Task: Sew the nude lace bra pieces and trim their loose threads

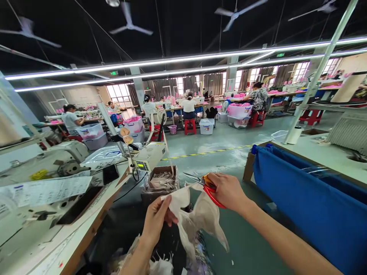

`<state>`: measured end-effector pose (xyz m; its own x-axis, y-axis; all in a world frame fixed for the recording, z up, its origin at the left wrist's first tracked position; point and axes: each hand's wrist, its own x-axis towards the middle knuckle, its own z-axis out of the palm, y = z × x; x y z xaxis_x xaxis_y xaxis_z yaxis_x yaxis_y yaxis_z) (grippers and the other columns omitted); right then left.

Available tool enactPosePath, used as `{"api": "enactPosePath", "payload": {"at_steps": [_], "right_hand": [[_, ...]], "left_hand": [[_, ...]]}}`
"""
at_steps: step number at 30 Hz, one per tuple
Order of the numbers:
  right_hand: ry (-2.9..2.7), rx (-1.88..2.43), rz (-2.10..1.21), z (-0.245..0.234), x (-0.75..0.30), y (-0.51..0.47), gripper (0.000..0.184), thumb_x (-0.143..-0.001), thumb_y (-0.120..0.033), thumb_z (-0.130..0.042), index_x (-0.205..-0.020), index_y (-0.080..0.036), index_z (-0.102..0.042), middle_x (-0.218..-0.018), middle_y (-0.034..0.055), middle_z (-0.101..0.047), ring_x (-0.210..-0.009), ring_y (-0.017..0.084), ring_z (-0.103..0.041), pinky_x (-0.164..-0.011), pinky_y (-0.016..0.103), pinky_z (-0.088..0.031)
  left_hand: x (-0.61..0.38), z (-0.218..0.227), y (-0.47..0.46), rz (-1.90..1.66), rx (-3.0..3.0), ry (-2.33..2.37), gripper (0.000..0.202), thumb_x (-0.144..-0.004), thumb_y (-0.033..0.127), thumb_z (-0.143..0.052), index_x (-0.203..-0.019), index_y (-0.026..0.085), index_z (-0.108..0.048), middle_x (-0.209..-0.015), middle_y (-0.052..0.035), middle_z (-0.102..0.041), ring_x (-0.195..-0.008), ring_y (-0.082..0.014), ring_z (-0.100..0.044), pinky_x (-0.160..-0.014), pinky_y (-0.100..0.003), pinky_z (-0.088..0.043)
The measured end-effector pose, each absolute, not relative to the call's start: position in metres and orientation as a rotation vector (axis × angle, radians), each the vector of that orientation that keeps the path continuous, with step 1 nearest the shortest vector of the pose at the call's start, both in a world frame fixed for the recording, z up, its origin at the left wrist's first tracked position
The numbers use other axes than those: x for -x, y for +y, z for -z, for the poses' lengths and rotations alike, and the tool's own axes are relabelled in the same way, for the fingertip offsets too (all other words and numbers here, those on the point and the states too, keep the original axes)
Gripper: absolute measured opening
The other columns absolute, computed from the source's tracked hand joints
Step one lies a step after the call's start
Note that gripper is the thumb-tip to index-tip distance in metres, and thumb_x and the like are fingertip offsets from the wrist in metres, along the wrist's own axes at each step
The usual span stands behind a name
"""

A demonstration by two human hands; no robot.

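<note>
In the middle of the view, my left hand (pixel 157 217) pinches an edge of a white piece of fabric (pixel 207 212) between thumb and fingers. The cloth hangs down in loose, cup-like folds to the right of that hand. My right hand (pixel 229 189) grips a pair of scissors (pixel 211 195) with red and orange handles. Their blades point left and stand slightly apart, just above the top edge of the cloth. The fabric's upper part reaches close to the right fingers; whether they touch it I cannot tell.
A box of pale strips (pixel 162 181) stands beyond my hands. On the left is a table (pixel 86 229) with a sewing machine (pixel 65 160) and papers; a blue cloth bin (pixel 301 198) is on the right. White scraps (pixel 162 265) lie below. People sit at far tables.
</note>
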<state>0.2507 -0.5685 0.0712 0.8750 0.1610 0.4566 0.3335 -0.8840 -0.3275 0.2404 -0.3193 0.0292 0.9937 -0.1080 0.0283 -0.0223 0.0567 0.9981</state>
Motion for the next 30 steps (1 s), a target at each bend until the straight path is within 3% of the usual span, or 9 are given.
{"api": "enactPosePath", "payload": {"at_steps": [3, 6, 8, 11, 16, 19, 24, 27, 30], "right_hand": [[-0.369, 2.604, 0.516, -0.075, -0.251, -0.56, 0.025, -0.085, -0.025, -0.053, -0.065, -0.023, -0.038, -0.057, 0.0001, -0.054, -0.049, 0.013, -0.042, -0.051, 0.028, -0.023], [-0.43, 2.257, 0.208, -0.081, -0.25, -0.547, 0.033, -0.085, -0.035, -0.058, -0.063, -0.023, -0.036, -0.053, -0.0043, -0.047, -0.046, 0.012, -0.049, -0.048, 0.025, -0.032], [-0.379, 1.968, -0.027, -0.086, -0.25, -0.536, 0.035, -0.08, -0.043, -0.066, -0.064, -0.023, -0.041, -0.054, -0.0057, -0.047, -0.046, 0.013, -0.057, -0.046, 0.024, -0.039], [-0.302, 1.757, -0.188, -0.092, -0.251, -0.521, 0.039, -0.073, -0.049, -0.073, -0.066, -0.021, -0.047, -0.054, -0.0055, -0.05, -0.047, 0.014, -0.06, -0.046, 0.023, -0.041], [-0.303, 1.725, -0.192, -0.086, -0.252, -0.513, 0.04, -0.074, -0.052, -0.072, -0.066, -0.019, -0.05, -0.055, -0.0037, -0.052, -0.049, 0.011, -0.056, -0.05, 0.023, -0.044], [-0.383, 1.836, -0.132, -0.075, -0.253, -0.517, 0.039, -0.078, -0.054, -0.067, -0.07, -0.019, -0.052, -0.063, -0.0011, -0.055, -0.053, 0.013, -0.057, -0.052, 0.026, -0.045], [-0.583, 2.231, 0.414, -0.065, -0.253, -0.531, 0.028, -0.089, -0.046, -0.054, -0.076, -0.022, -0.05, -0.074, 0.0033, -0.059, -0.065, 0.016, -0.052, -0.059, 0.028, -0.042], [-0.696, 2.243, 0.283, -0.061, -0.253, -0.536, 0.025, -0.091, -0.044, -0.051, -0.079, -0.022, -0.051, -0.077, 0.0047, -0.063, -0.069, 0.017, -0.055, -0.062, 0.028, -0.044], [-0.637, 2.171, 0.002, -0.053, -0.255, -0.534, 0.032, -0.086, -0.052, -0.059, -0.079, -0.022, -0.052, -0.078, 0.0049, -0.066, -0.071, 0.018, -0.058, -0.062, 0.027, -0.045]], "left_hand": [[-0.246, -0.039, -0.33, -0.038, -1.487, -0.052, 0.063, -0.064, 0.072, -0.076, -0.086, 0.013, -0.068, -0.056, -0.0045, -0.067, -0.055, -0.0222, -0.067, -0.051, -0.027, -0.052], [-0.247, -0.043, -0.342, -0.147, -1.529, -0.126, 0.058, -0.072, 0.07, -0.071, -0.09, 0.015, -0.071, -0.073, -0.0081, -0.073, -0.072, -0.0266, -0.072, -0.066, -0.034, -0.059], [-0.243, -0.042, -0.35, -0.248, -1.605, -0.241, 0.047, -0.083, 0.062, -0.064, -0.089, 0.016, -0.072, -0.082, -0.0091, -0.074, -0.078, -0.0252, -0.072, -0.072, -0.034, -0.059], [-0.235, -0.038, -0.357, -0.382, -1.736, -0.456, 0.031, -0.094, 0.043, -0.054, -0.087, 0.017, -0.07, -0.087, -0.01, -0.072, -0.078, -0.021, -0.068, -0.071, -0.029, -0.055], [-0.232, -0.023, -0.357, -0.467, -1.811, -0.613, 0.017, -0.092, 0.026, -0.053, -0.094, 0.017, -0.067, -0.096, -0.0116, -0.07, -0.088, -0.0209, -0.066, -0.081, -0.03, -0.051], [-0.234, -0.015, -0.354, -0.35, -1.793, -0.553, 0.022, -0.094, 0.032, -0.051, -0.084, 0.017, -0.064, -0.085, -0.0084, -0.067, -0.079, -0.0186, -0.062, -0.074, -0.028, -0.048], [-0.235, -0.008, -0.348, -0.024, -1.621, -0.368, 0.045, -0.09, 0.058, -0.054, -0.073, 0.017, -0.054, -0.067, -0.0002, -0.05, -0.062, -0.0129, -0.044, -0.056, -0.024, -0.035], [-0.235, -0.005, -0.345, 0.075, -1.549, -0.339, 0.051, -0.085, 0.066, -0.057, -0.075, 0.017, -0.054, -0.068, 0.0006, -0.05, -0.064, -0.013, -0.043, -0.057, -0.023, -0.035], [-0.234, -0.003, -0.344, 0.139, -1.529, -0.301, 0.053, -0.081, 0.069, -0.06, -0.075, 0.017, -0.056, -0.07, -0.0003, -0.053, -0.065, -0.0134, -0.044, -0.059, -0.024, -0.036]]}}
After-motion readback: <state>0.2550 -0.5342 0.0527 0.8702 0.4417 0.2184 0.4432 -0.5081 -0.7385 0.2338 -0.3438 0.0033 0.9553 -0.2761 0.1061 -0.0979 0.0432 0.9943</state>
